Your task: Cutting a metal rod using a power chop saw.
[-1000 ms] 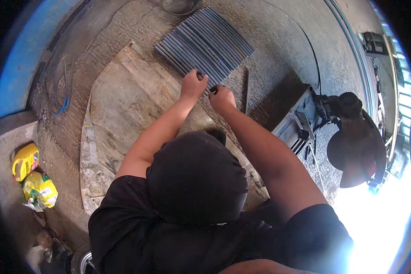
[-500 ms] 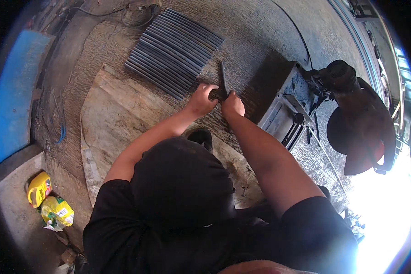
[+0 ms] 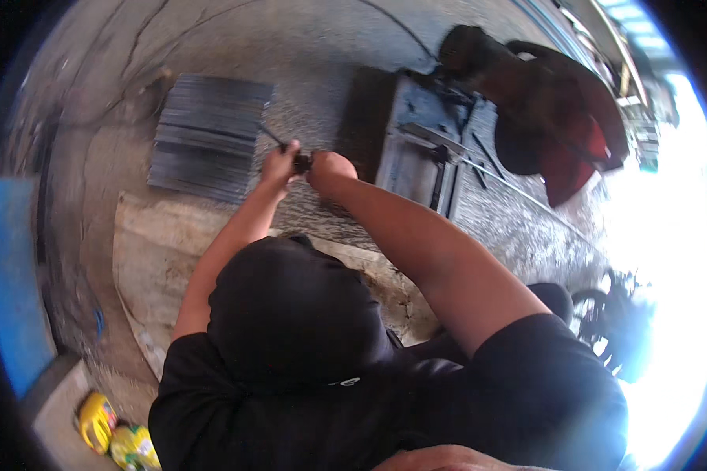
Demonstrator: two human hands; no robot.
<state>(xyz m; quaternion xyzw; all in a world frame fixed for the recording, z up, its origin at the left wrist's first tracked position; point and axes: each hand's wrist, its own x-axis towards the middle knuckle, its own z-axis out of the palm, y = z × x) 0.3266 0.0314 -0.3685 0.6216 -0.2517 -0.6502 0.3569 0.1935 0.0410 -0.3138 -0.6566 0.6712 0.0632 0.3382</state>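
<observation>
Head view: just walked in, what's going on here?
A person is working with both hands close together over the floor. A single dark rod juts up and left from the left hand; the right hand is right beside it, and blur hides which one grips the rod. To their left, a row of dark rods lies side by side. To their right is a machine with a round disc.

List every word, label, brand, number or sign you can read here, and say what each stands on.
No text is readable.
Yellow jug: markings too blurred to read.
Yellow-and-green bag: markings too blurred to read.
Small white mark near the black headwear: too small to tell whether it is lettering.
</observation>
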